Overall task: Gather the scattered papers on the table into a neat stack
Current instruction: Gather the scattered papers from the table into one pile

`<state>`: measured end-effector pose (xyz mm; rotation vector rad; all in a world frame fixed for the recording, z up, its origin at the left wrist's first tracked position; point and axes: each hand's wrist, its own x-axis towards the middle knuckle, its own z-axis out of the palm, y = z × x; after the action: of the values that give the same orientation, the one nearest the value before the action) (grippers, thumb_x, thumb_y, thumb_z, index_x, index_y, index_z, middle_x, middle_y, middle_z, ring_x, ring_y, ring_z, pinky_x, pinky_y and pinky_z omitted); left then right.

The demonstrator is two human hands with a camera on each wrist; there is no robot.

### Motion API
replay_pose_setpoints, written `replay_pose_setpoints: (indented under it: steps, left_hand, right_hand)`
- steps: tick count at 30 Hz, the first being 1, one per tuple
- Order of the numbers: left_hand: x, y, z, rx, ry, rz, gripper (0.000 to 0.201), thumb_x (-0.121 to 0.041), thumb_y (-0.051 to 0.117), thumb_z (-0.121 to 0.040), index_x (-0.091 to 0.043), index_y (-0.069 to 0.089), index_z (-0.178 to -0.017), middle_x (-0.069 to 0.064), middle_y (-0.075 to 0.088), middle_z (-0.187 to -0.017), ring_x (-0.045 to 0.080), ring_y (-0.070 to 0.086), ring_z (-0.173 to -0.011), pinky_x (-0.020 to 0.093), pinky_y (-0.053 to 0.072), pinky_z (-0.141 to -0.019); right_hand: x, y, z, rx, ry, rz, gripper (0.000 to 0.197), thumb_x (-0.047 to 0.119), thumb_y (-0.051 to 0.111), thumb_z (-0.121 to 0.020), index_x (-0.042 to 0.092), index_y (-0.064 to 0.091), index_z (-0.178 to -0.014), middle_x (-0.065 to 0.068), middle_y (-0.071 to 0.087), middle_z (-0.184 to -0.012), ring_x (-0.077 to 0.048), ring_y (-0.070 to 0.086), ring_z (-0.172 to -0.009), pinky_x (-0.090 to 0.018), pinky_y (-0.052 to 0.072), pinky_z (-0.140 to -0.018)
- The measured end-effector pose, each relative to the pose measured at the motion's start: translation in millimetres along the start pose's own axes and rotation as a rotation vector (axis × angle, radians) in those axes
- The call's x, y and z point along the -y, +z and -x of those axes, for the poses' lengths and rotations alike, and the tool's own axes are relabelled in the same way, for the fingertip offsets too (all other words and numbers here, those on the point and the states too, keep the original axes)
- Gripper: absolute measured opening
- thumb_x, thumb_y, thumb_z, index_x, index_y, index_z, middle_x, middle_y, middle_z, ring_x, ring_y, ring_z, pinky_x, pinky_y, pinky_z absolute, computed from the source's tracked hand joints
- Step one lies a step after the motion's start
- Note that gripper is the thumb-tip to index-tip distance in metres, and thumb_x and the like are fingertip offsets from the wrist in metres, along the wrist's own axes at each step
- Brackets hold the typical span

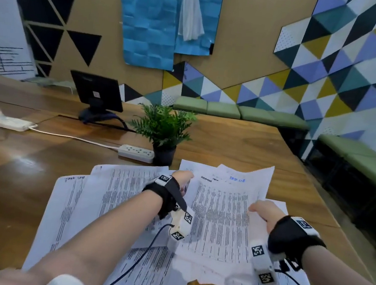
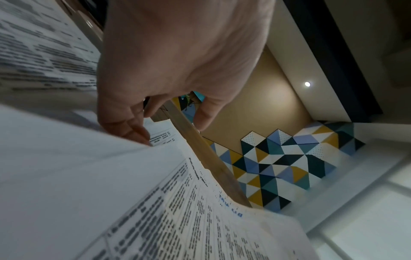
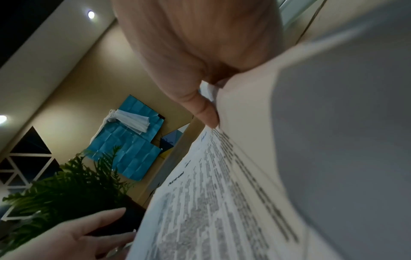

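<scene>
Several printed sheets lie overlapping on the wooden table (image 1: 28, 172). A small bundle of papers (image 1: 221, 217) is lifted off the pile at its middle. My right hand (image 1: 264, 212) pinches its right edge, with the thumb (image 3: 206, 112) on top and the fingers hidden beneath the papers (image 3: 222, 202). My left hand (image 1: 182, 176) is at the bundle's top-left corner. Its fingertips (image 2: 138, 133) are tucked against the edge of the raised papers (image 2: 111, 193), while the thumb stands free of them. More sheets (image 1: 107, 192) lie flat to the left and near the front edge.
A potted fern (image 1: 164, 130) stands just beyond the papers, with a white power strip (image 1: 136, 153) and its cable to the left. A dark monitor (image 1: 97, 93) stands further back. The table's right edge (image 1: 315, 202) runs close by, with green benches (image 1: 354, 160) beyond it.
</scene>
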<state>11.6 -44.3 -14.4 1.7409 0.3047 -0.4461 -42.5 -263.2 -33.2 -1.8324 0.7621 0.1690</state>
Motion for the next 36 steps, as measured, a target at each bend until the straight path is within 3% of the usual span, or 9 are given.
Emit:
replay_pose_setpoints:
  steps: [5, 9, 12, 14, 17, 21, 30, 34, 36]
  left_hand:
    - [-13.9, -1.2, -5.5, 0.027, -0.088, -0.138, 0.054, -0.018, 0.039, -0.101, 0.002, 0.024, -0.148, 0.018, 0.032, -0.153, 0.033, 0.037, -0.141, 0.036, 0.039, -0.103]
    - [-14.0, 4.6, -10.9, 0.09, -0.081, -0.25, 0.058, -0.018, 0.044, -0.098, 0.003, 0.024, -0.149, 0.028, 0.037, -0.15, 0.042, 0.041, -0.135, 0.035, 0.049, -0.088]
    - [-13.2, 5.8, -10.5, 0.135, -0.069, -0.342, 0.064, -0.024, 0.048, -0.096, -0.001, 0.023, -0.151, 0.036, 0.064, -0.096, 0.047, 0.058, -0.088, 0.029, 0.029, -0.051]
    - [-12.0, 3.5, -12.6, 0.118, -0.035, -0.451, 0.062, -0.032, 0.047, -0.094, -0.002, 0.032, -0.147, 0.032, 0.068, -0.086, 0.035, 0.055, -0.081, 0.029, 0.041, -0.062]
    - [-2.1, -18.9, -12.5, -0.052, 0.128, -0.689, 0.052, -0.036, 0.043, -0.087, -0.003, 0.055, -0.127, 0.024, 0.049, -0.138, 0.037, 0.048, -0.122, 0.042, 0.04, -0.105]
    - [28.7, -83.3, 8.4, -0.317, 0.049, -1.015, 0.067, -0.053, 0.034, -0.093, -0.012, 0.036, -0.145, 0.018, 0.028, -0.153, 0.04, 0.03, -0.139, 0.049, 0.028, -0.111]
    - [79.8, -135.4, 27.2, -0.354, -0.339, -1.083, 0.14, -0.091, 0.049, -0.05, -0.007, 0.008, -0.154, 0.02, 0.017, -0.156, 0.037, 0.027, -0.143, 0.045, 0.03, -0.116]
    - [78.2, -140.6, 27.1, -0.338, -0.348, -1.053, 0.149, -0.09, 0.054, -0.046, -0.006, -0.006, -0.153, 0.02, 0.003, -0.159, 0.039, 0.014, -0.146, 0.05, 0.023, -0.119]
    - [76.8, -141.4, 32.4, -0.304, -0.348, -1.066, 0.149, -0.091, 0.052, -0.044, -0.008, -0.003, -0.154, 0.018, 0.0, -0.159, 0.04, 0.009, -0.146, 0.051, 0.022, -0.118]
  right_hand:
    - [-1.1, 1.9, -1.7, 0.018, 0.012, 0.028, 0.056, -0.006, 0.058, -0.084, -0.008, 0.039, -0.137, -0.019, 0.042, -0.143, -0.034, 0.039, -0.133, -0.037, 0.032, -0.108]
    - [1.9, 7.2, -1.2, 0.076, -0.008, -0.013, 0.053, -0.008, 0.061, -0.082, -0.011, 0.043, -0.133, -0.008, 0.045, -0.127, -0.035, 0.038, -0.133, -0.036, 0.033, -0.103]
    - [2.4, 9.8, -8.6, 0.115, -0.056, -0.06, 0.07, -0.004, 0.069, -0.072, -0.008, 0.042, -0.136, -0.013, 0.044, -0.144, -0.036, 0.042, -0.131, -0.042, 0.032, -0.111]
    - [-0.1, 4.4, -13.2, 0.072, -0.09, -0.115, 0.062, -0.003, 0.064, -0.08, -0.005, 0.042, -0.138, -0.017, 0.049, -0.141, -0.036, 0.046, -0.128, -0.043, 0.034, -0.109]
    - [-2.9, -10.3, -9.4, 0.014, -0.106, -0.204, 0.052, -0.001, 0.056, -0.089, 0.0, 0.042, -0.139, -0.019, 0.052, -0.137, -0.037, 0.048, -0.126, -0.046, 0.035, -0.108]
    - [-10.6, -25.9, -5.4, 0.0, -0.125, -0.335, 0.048, -0.004, 0.05, -0.092, 0.001, 0.043, -0.139, -0.021, 0.052, -0.138, -0.039, 0.051, -0.122, -0.051, 0.038, -0.105]
    - [0.1, -55.9, 25.6, -0.25, -0.27, -0.608, 0.063, 0.01, 0.058, -0.088, 0.0, 0.032, -0.144, -0.013, 0.046, -0.144, -0.031, 0.05, -0.126, -0.038, 0.041, -0.103]
    - [-3.4, -68.8, 32.4, -0.055, -0.206, -0.662, 0.053, 0.017, 0.051, -0.092, -0.005, 0.04, -0.139, 0.0, 0.07, -0.084, 0.004, 0.064, -0.047, -0.018, 0.054, -0.06]
    - [-10.1, -60.6, 32.0, 0.01, -0.157, -0.595, 0.054, 0.017, 0.058, -0.087, -0.002, 0.046, -0.137, 0.005, 0.076, -0.069, -0.008, 0.073, -0.068, -0.032, 0.056, -0.079]
